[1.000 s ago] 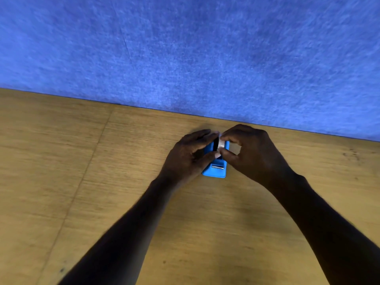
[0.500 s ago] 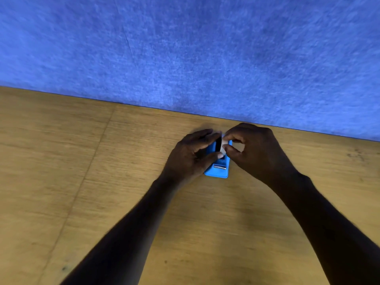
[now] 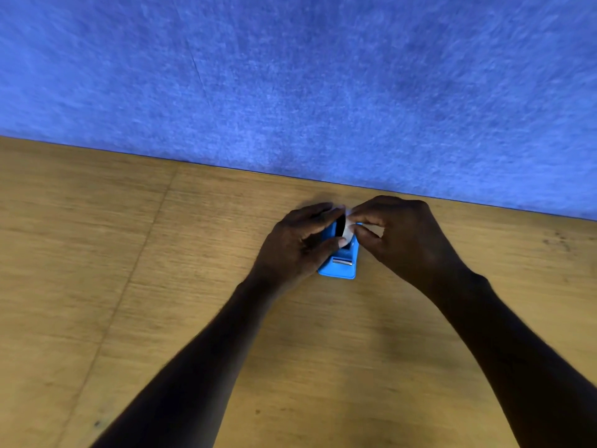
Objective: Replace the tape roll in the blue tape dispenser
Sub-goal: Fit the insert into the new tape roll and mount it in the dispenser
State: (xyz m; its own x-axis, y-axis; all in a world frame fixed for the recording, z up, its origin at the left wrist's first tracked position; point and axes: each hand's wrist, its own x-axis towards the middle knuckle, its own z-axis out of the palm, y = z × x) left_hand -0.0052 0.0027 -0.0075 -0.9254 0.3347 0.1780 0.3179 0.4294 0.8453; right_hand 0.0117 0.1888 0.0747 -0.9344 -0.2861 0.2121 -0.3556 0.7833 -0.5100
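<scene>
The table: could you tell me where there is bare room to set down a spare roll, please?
The table is bare left of the left hand, out to the frame edge, and right of the right hand, along the blue wall. The near strip between the forearms is free too. It is crowded only at the dispenser, where both hands meet.

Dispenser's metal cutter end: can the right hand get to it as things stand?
Probably yes. The cutter lies uncovered at the blue dispenser's near end, just below the right hand; only the left hand's thumb sits close above it.
</scene>
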